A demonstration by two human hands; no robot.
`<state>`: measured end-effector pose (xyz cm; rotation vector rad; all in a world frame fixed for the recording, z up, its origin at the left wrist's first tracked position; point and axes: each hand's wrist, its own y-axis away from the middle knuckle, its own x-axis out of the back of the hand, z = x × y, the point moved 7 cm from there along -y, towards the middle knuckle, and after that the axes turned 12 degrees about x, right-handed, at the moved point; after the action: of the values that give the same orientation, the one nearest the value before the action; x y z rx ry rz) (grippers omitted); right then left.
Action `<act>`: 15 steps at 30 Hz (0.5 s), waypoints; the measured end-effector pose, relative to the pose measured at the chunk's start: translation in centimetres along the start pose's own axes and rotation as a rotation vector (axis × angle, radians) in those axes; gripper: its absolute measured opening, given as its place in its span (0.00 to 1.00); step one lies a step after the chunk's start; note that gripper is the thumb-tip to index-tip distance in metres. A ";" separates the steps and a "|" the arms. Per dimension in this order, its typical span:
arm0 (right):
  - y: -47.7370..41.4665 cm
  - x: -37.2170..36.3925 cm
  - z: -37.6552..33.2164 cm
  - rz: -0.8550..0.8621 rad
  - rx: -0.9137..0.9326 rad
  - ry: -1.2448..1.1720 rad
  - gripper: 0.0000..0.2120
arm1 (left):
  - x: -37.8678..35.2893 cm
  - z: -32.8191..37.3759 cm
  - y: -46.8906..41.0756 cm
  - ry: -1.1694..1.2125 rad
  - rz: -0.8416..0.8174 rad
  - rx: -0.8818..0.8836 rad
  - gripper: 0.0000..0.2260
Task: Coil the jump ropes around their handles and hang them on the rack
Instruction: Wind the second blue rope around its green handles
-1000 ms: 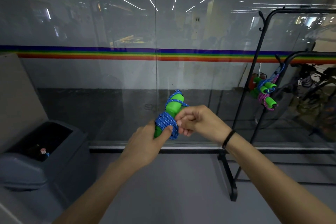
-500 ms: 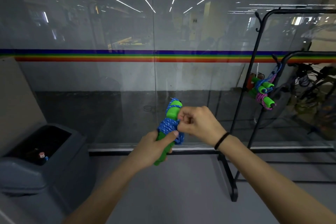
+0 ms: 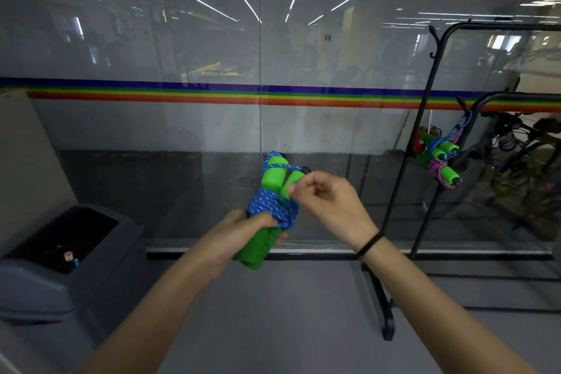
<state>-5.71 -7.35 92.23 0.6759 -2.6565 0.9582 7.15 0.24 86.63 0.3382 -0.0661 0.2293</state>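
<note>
I hold a jump rope (image 3: 271, 191) in front of me: two green foam handles side by side, with blue patterned cord coiled around their middle. My left hand (image 3: 243, 229) grips the lower part of the handles, thumb pressed on the coil. My right hand (image 3: 328, 200) pinches the cord at the right side of the bundle, near the handle tops. At right stands a black rack (image 3: 425, 118). Two coiled ropes hang from it, a blue one (image 3: 441, 150) and a pink one (image 3: 440, 168), both with green handles.
A grey waste bin (image 3: 57, 264) with a bottle inside stands at lower left. A glass wall with a rainbow stripe (image 3: 258, 94) runs across in front of me. The rack's black foot (image 3: 384, 307) reaches out onto the grey floor. Bicycles (image 3: 522, 161) stand behind the glass at right.
The bundle has tilted more upright and its lower handle ends now stick out below my left hand. My right hand has shifted up along the coil, pinching the cord.
</note>
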 end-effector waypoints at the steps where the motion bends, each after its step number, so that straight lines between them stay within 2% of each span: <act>1: 0.0 -0.1 -0.2 -0.008 0.032 0.135 0.09 | -0.1 0.0 0.0 -0.038 -0.002 -0.001 0.16; 3: 0.1 -0.3 -0.8 0.001 0.096 0.345 0.11 | -0.1 -0.2 -0.3 -0.088 0.039 -0.018 0.23; 4: 0.2 -0.5 -1.1 0.002 0.127 0.383 0.10 | 0.0 -0.2 -0.5 -0.093 0.079 -0.036 0.22; 8: 1.2 -1.6 -1.7 0.020 0.231 0.287 0.07 | 0.8 -0.3 -1.1 0.024 0.219 -0.142 0.19; 12: 2.3 -2.2 -2.1 0.071 0.316 0.210 0.07 | 0.4 -1.5 -1.6 0.199 0.128 -0.176 0.14; 15: 3.0 -2.6 -1.7 0.080 0.301 0.206 0.06 | 0.9 -3.2 -2.3 0.301 0.075 -0.135 0.18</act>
<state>-4.78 -3.33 90.95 0.4994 -2.3989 1.3873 8.67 -0.56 83.02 0.1639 0.2021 0.3465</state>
